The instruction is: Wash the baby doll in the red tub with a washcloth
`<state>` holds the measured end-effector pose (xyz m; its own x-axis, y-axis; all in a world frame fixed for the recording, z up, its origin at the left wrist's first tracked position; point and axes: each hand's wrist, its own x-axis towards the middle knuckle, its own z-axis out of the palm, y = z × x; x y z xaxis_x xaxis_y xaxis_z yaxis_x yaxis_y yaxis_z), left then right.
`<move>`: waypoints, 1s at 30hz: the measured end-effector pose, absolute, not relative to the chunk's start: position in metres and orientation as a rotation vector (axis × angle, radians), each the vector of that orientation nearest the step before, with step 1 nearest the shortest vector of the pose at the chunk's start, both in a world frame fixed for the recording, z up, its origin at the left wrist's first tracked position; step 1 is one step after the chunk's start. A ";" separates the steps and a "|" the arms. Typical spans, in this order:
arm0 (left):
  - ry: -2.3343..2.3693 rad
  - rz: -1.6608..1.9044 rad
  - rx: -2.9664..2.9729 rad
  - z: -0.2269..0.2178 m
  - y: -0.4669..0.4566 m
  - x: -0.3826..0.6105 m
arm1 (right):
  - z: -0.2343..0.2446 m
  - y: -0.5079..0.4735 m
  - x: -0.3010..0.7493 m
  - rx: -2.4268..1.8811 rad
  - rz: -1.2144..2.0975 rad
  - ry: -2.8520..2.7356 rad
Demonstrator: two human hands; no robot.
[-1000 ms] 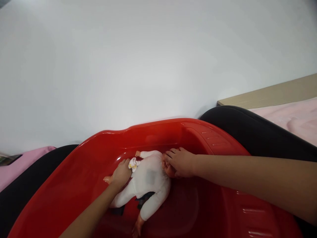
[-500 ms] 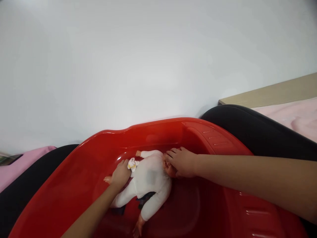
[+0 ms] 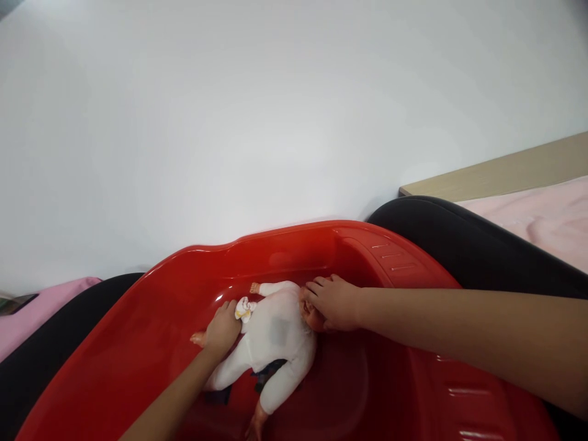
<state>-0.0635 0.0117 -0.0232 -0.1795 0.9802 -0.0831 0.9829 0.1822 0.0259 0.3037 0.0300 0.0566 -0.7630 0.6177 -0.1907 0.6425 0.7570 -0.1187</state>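
Left hand (image 3: 223, 329): at the doll's 9 o'clock, resting on its white suit beside a small white cloth (image 3: 244, 309); can't tell if I'm gripping the cloth.
Doll (image 3: 275, 337): lying inside the red tub (image 3: 138, 343), at 6 o'clock from me.
Right hand (image 3: 335, 303): apart from my left, cupped over the doll's head (image 3: 309, 315) at 2 o'clock.
Handling: a light, steady hold on the head best stops it sliding on the slick plastic.

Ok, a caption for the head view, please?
Left hand on a baby doll, right hand at its head, in a red plastic tub.
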 end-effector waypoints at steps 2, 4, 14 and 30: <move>2.350 -0.048 1.969 -0.022 0.011 -0.062 | 0.056 0.030 0.303 1.009 -0.261 2.808; 2.345 -0.042 1.979 -0.022 0.010 -0.062 | 0.056 0.030 0.303 1.009 -0.261 2.806; 2.337 -0.021 1.999 -0.025 0.008 -0.063 | 0.057 0.029 0.304 1.012 -0.284 2.799; 2.261 0.395 1.880 -0.007 0.007 -0.059 | 0.059 0.029 0.302 1.020 -0.272 2.775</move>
